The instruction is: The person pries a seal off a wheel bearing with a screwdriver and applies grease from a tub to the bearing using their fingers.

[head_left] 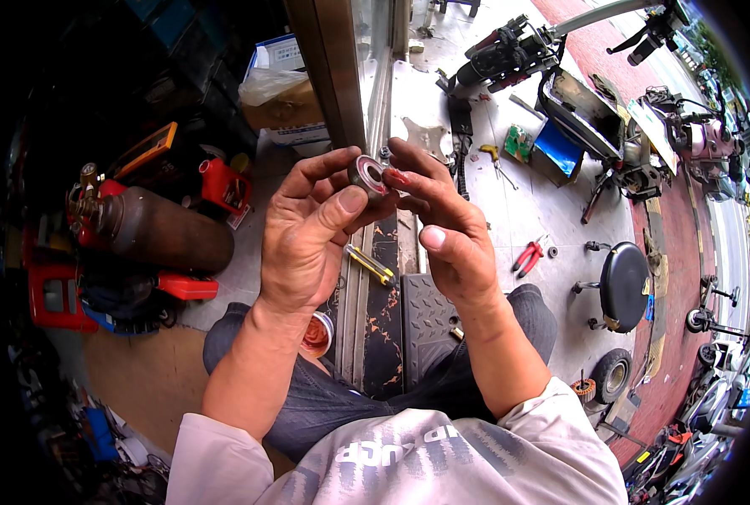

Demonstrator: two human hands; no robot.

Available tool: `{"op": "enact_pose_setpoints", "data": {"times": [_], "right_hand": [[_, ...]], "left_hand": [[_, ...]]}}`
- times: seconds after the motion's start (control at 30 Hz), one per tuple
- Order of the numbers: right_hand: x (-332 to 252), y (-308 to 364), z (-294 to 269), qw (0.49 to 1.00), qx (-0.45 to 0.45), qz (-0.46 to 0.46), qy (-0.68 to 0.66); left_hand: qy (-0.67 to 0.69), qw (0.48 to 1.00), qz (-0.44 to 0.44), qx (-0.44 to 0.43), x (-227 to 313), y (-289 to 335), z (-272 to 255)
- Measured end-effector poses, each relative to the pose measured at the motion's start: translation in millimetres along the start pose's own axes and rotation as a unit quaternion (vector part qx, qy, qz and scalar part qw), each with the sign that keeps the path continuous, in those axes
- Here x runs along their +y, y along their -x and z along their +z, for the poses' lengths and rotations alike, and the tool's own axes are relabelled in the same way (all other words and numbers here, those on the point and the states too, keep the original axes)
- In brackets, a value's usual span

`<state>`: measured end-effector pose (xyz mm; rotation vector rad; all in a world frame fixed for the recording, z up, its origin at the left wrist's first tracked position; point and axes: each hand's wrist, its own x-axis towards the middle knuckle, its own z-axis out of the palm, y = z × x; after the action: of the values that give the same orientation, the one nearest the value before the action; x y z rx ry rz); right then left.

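So the person's sitting in a workshop doorway with both hands up in the middle of the view; the left hand (pixel 307 236) has its fingers (pixel 351 200) pinched round a small round bearing (pixel 368 174), thumb on the near face and the other fingertips curled over the top; the right hand (pixel 442 227) comes in from 4 o'clock and its fingers (pixel 397 178) are touching the bearing's right side, fingertips smeared with red grease, thumb tucked low and not on the part. So the bearing sits dead between the two hands, just above centre, held up in the air over the door threshold.

Below the left wrist, around 7 o'clock from the bearing, there's a small open tub of red grease (pixel 316 334) on the floor by the knee; a yellow-handled screwdriver (pixel 369 264) lies just under the hands on the dark threshold strip. Over at 9 o'clock a rusty brown gas cylinder (pixel 169 231) lies on its side with a red jug (pixel 223 185) just behind it. Out at 3 o'clock on the pale tiled floor (pixel 492 202) are red-handled pliers (pixel 528 255); a black round stool (pixel 625 284) stands near them; up at 1 o'clock a stripped scooter (pixel 577 101) is parked, well apart from the hands.
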<state>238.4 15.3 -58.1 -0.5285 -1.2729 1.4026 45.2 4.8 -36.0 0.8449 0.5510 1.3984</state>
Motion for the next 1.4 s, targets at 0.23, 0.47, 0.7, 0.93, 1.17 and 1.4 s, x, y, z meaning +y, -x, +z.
{"op": "enact_pose_setpoints", "data": {"times": [0.23,0.47,0.7,0.93,1.17,1.4], "right_hand": [[4.0,4.2,7.3,0.996,0.007,0.057,-0.062],[7.4,7.6,20.4,0.975,0.027,0.084,-0.203],[4.2,13.0,24.6,0.963,0.032,0.084,-0.253],[2.0,14.0,19.8,0.983,0.045,0.051,-0.171],[-8.2,3.9,-1.9,0.981,0.053,-0.018,-0.187],[3.9,-0.3,-5.9,0.993,0.045,0.009,-0.108]], "left_hand": [[-0.104,0.988,0.091,0.061,-3.6,2.3,6.4],[-0.314,0.913,0.259,0.030,-12.4,-0.6,1.6],[-0.461,0.824,0.328,0.034,-10.2,-4.9,-5.0],[-0.544,0.753,0.369,0.000,-3.1,-6.5,-0.7],[-0.149,0.986,-0.028,0.074,-3.8,-3.1,-1.0],[0.096,0.957,-0.265,0.061,0.3,-3.4,-9.3]]}}
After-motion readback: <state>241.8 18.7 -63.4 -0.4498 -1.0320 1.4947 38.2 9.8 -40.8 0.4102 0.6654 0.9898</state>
